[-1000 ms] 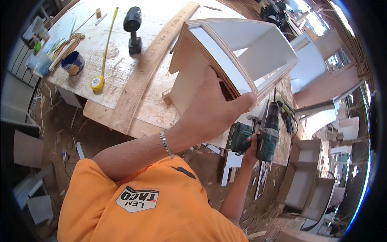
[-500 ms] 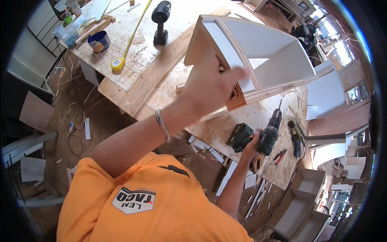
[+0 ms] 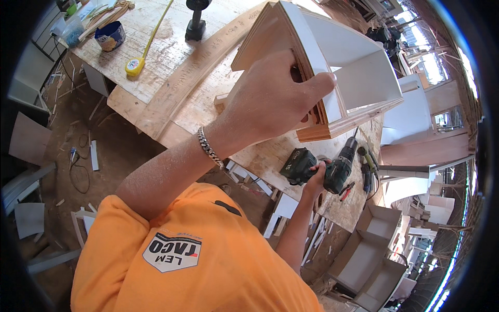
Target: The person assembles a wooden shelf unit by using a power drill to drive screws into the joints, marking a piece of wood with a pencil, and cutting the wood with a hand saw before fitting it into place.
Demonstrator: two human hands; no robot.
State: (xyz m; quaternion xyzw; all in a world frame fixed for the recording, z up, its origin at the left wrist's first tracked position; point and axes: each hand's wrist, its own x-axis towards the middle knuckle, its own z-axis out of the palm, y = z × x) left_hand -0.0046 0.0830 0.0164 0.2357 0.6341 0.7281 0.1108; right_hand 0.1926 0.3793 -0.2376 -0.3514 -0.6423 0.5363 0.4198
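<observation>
My left hand (image 3: pixel 278 99) is closed on the near edge of a plywood box (image 3: pixel 358 78) with white inner faces. Its thumb lies across the white front strip (image 3: pixel 311 44), while the other fingers curl behind the layered plywood edge and are partly hidden. Lower and to the right, my right hand (image 3: pixel 315 179) is wrapped around the grip of a dark green cordless drill (image 3: pixel 340 169). The drill's thin bit points up and away, just below the box's bottom corner and apart from my left hand. Its battery (image 3: pixel 299 166) sticks out to the left.
The worktable (image 3: pixel 161 49) bears a yellow tape measure (image 3: pixel 135 66), a blue tub (image 3: pixel 110 37), another cordless tool (image 3: pixel 196 23) and a long board (image 3: pixel 200 67). Red-handled pliers (image 3: pixel 347 191) lie near its right edge. Offcuts and a cable (image 3: pixel 78 166) litter the floor.
The whole view has shifted, so the bench things sit further left and higher. The box looks slightly more tilted. My left thumb, blurred before, now rests sharply on the strip; the drill stays in my right hand.
</observation>
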